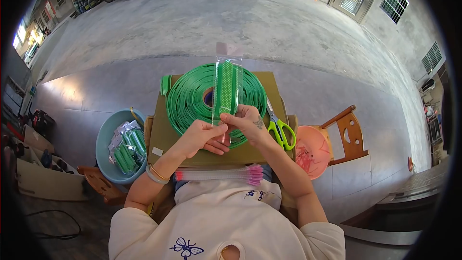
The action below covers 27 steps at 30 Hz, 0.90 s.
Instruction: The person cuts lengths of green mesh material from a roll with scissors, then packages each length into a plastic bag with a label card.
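Upright in front of me is a clear plastic bag (239, 94) with a green dotted ribbon (225, 86) inside. My left hand (204, 138) pinches the bag's lower end. My right hand (244, 121) grips its lower right side, thumb on the front. Behind the bag lies a big coil of green ribbon (190, 98) on a brown box top (268, 84). Scissors with lime-green handles (282, 132) rest just right of my right hand. A stack of clear bags with pink ends (216, 174) lies across my lap.
A blue basin (103, 147) on the left holds several bagged green ribbons. The pink-orange basin (320, 142) on the right contains pink strips and sits on a wooden chair (350, 135). A short green roll (165, 84) is at the box's far left corner.
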Available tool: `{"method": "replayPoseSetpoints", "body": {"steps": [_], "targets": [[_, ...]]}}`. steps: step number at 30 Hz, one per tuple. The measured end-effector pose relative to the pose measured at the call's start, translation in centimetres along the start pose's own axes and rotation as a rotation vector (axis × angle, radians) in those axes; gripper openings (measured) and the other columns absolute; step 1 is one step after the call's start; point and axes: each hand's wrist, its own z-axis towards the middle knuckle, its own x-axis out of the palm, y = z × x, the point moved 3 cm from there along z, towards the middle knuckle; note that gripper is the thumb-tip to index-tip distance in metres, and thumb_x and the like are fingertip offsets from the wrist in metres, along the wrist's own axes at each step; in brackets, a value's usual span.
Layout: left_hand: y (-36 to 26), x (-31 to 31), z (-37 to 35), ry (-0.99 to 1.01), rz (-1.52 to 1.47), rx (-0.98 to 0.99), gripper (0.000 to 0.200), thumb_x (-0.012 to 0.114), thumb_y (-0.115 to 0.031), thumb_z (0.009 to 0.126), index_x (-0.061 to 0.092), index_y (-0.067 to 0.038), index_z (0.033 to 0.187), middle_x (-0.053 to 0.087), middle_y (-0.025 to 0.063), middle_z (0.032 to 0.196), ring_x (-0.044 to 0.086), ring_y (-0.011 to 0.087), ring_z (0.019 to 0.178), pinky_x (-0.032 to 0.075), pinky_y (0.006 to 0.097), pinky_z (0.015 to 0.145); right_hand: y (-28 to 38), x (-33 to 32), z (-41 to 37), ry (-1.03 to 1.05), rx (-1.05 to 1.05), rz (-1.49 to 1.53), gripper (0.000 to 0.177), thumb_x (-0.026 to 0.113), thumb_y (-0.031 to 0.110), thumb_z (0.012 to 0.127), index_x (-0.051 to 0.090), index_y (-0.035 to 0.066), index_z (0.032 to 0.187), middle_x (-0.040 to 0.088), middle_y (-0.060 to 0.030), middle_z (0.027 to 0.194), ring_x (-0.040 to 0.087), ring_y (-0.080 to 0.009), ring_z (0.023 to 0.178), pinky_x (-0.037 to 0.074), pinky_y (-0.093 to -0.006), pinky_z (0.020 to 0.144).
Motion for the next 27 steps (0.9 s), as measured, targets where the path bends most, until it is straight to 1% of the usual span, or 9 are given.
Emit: {"method": "replayPoseSetpoints", "body": {"steps": [4,7,10,11,14,17,20,23,27], "targets": [[1.1,0.5,0.2,-0.009,0.002,-0.013,0.028,0.055,-0.019,0.089,0.059,0.009,0.091,0.063,0.0178,0.084,0.066,0.0255,0.072,0.057,0.0308,0.063,-1.3,-0.4,0.5,-0.003,-0.019,-0.081,0.022,0.067,0.016,0.080,0.058,-0.003,0.088,0.064,-0.0085,0.073,0.060,-0.0114,0.062,0.047,-0.0263,0.056],[2.1,0.5,0.5,-0.035,-0.051,-0.025,0.026,0.055,-0.017,0.089,0.059,0.008,0.090,0.064,0.0178,0.083,0.066,0.0255,0.072,0.057,0.0311,0.063,-0.8,-0.5,-0.3,-0.230,-0.101,-0.460,0.026,0.068,0.018,0.077,0.058,-0.001,0.091,0.063,-0.0078,0.077,0.060,-0.0153,0.071,0.046,-0.0292,0.061],[2.5,0.3,0.5,-0.062,-0.056,-0.058,0.027,0.054,-0.018,0.089,0.059,0.008,0.090,0.064,0.0177,0.082,0.066,0.0255,0.072,0.057,0.0320,0.063,0.6,0.1,-1.6,-0.500,-0.585,-1.004,0.029,0.071,0.019,0.074,0.058,0.003,0.095,0.058,-0.0051,0.082,0.055,-0.0199,0.076,0.044,-0.0301,0.063],[2.6,0.3,0.5,-0.071,-0.052,-0.076,0.027,0.053,-0.018,0.089,0.059,0.008,0.090,0.064,0.0177,0.081,0.067,0.0256,0.072,0.057,0.0323,0.063,0.9,0.1,-2.0,-0.366,-0.535,-0.962,0.025,0.070,0.016,0.070,0.059,0.007,0.091,0.055,-0.0054,0.083,0.052,-0.0247,0.079,0.043,-0.0336,0.067],[2.7,0.3,0.4,-0.072,-0.062,-0.035,0.029,0.052,-0.021,0.090,0.060,0.007,0.091,0.065,0.0175,0.080,0.067,0.0263,0.071,0.057,0.0336,0.063,0.8,0.7,-3.1,-0.012,-0.503,-1.104,0.020,0.069,0.014,0.069,0.059,0.006,0.084,0.056,-0.0054,0.081,0.053,-0.0241,0.079,0.044,-0.0343,0.069],[2.8,0.2,0.4,-0.076,-0.061,-0.057,0.030,0.050,-0.022,0.091,0.060,0.007,0.091,0.065,0.0177,0.082,0.067,0.0267,0.072,0.057,0.0346,0.065,1.0,0.9,-3.4,0.001,-0.378,-1.139,0.017,0.069,0.013,0.067,0.059,0.006,0.079,0.057,-0.0052,0.079,0.053,-0.0237,0.081,0.044,-0.0351,0.070],[2.6,0.0,0.5,-0.093,-0.113,-0.046,0.029,0.047,-0.019,0.091,0.059,0.008,0.093,0.065,0.0186,0.085,0.067,0.0290,0.073,0.057,0.0362,0.065,0.7,0.7,-3.4,0.041,-0.371,-1.103,0.015,0.068,0.013,0.068,0.058,0.006,0.077,0.057,-0.0047,0.077,0.053,-0.0239,0.081,0.044,-0.0354,0.070],[2.7,-0.1,0.7,-0.077,-0.104,-0.057,0.029,0.047,-0.019,0.090,0.059,0.008,0.092,0.064,0.0178,0.085,0.067,0.0286,0.073,0.057,0.0364,0.065,0.4,0.7,-3.4,0.042,-0.425,-1.140,0.015,0.069,0.015,0.066,0.058,0.008,0.073,0.056,-0.0062,0.076,0.053,-0.0263,0.081,0.046,-0.0372,0.069],[2.8,-0.2,0.7,-0.092,-0.046,-0.044,0.029,0.047,-0.018,0.091,0.059,0.008,0.091,0.065,0.0173,0.083,0.067,0.0280,0.073,0.057,0.0363,0.065,-0.5,0.7,-3.2,0.096,-0.478,-1.194,0.014,0.066,0.012,0.068,0.056,0.007,0.077,0.055,-0.0070,0.079,0.052,-0.0267,0.081,0.046,-0.0376,0.068]]}}
